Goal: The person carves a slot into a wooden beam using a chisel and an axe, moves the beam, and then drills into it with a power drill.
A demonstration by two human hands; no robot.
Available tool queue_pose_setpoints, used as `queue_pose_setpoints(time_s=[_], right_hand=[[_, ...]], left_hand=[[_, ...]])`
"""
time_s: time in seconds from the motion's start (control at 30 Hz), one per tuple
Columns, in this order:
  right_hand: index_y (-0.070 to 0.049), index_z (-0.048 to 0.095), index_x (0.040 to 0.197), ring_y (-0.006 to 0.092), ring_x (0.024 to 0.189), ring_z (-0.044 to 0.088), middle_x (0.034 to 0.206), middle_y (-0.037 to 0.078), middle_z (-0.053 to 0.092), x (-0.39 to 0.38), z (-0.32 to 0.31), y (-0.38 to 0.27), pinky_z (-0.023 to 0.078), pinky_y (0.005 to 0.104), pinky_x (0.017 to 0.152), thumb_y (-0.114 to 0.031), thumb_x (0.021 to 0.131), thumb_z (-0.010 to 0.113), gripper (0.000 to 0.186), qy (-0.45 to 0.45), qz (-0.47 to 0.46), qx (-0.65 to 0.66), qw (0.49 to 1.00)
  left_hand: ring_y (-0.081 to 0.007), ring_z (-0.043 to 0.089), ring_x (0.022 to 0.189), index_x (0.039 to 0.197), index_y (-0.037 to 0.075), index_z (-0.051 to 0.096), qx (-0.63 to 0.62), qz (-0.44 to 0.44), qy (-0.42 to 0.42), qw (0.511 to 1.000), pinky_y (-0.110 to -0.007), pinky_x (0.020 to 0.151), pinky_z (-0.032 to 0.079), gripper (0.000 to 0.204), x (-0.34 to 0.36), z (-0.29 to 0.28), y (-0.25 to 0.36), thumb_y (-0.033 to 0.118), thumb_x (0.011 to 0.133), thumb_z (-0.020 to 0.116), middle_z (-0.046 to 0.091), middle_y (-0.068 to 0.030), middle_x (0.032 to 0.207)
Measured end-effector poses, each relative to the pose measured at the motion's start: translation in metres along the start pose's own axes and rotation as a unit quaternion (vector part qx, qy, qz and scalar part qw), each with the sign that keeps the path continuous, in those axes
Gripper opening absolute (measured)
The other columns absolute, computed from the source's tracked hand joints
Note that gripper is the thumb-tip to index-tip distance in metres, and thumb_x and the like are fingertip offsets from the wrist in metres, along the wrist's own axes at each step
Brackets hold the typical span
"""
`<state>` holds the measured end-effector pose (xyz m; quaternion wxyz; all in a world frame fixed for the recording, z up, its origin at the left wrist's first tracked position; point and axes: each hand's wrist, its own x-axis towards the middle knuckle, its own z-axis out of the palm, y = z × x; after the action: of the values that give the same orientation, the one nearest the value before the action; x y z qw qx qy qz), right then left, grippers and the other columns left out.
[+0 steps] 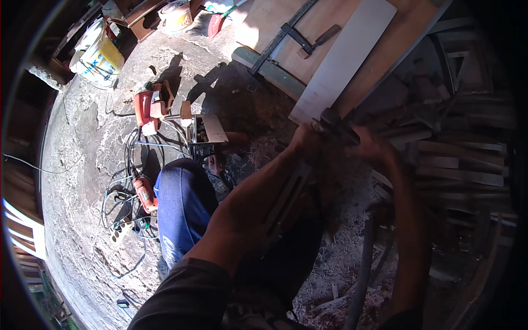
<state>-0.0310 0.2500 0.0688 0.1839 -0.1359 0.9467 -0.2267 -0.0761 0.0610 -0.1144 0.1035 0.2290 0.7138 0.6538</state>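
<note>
A pale flat board (pixel 347 60) lies lengthwise on a light brown wood panel (pixel 269 25). At the board's near end, my left hand (pixel 307 141) is closed around a dark bar clamp (pixel 334 122). A long grey bar, apparently the clamp's, runs down beside my left forearm. My right hand (pixel 374 146) is closed at the clamp's right side, its fingertips partly in shadow. Farther off, a second bar clamp (pixel 297 38) with a wooden handle sits across the panel's left part, next to a greenish wood edge strip (pixel 269 71).
Red-bodied power tools (pixel 145 110) and a red drill (pixel 144 193) lie with tangled cords on the rough floor at left. A power strip (pixel 121 232) is near them. Buckets (pixel 102 58) stand at the back left. Stacked wood offcuts (pixel 456 162) crowd the right side.
</note>
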Motion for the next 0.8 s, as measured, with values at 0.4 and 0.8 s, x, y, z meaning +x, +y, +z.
queue_pose_setpoints(time_s=[0.4,0.8], right_hand=[[0.001,0.055,0.119,0.0298,0.073,0.066,0.086,0.019,0.065,0.005,-0.051,0.014,0.053,0.0456,0.068,-0.02,0.081,0.07,0.046,0.281,0.192,0.156,0.927],[-0.001,0.059,0.114,0.029,0.074,0.069,0.088,0.018,0.068,0.003,0.005,-0.002,0.054,0.0411,0.068,-0.02,0.078,0.069,0.042,0.199,0.248,0.141,0.937]], left_hand=[[-0.0281,0.075,0.087,0.089,-0.004,0.073,0.04,-0.246,0.058,0.967,-0.04,0.073,0.056,0.037,0.011,0.012,0.047,0.031,0.078,0.077,0.074,-0.019,0.083],[-0.0398,0.072,0.091,0.087,-0.001,0.073,0.102,-0.161,0.068,0.979,-0.046,0.075,0.057,0.033,-0.002,0.019,0.02,0.032,0.082,0.07,0.073,-0.0236,0.088]])
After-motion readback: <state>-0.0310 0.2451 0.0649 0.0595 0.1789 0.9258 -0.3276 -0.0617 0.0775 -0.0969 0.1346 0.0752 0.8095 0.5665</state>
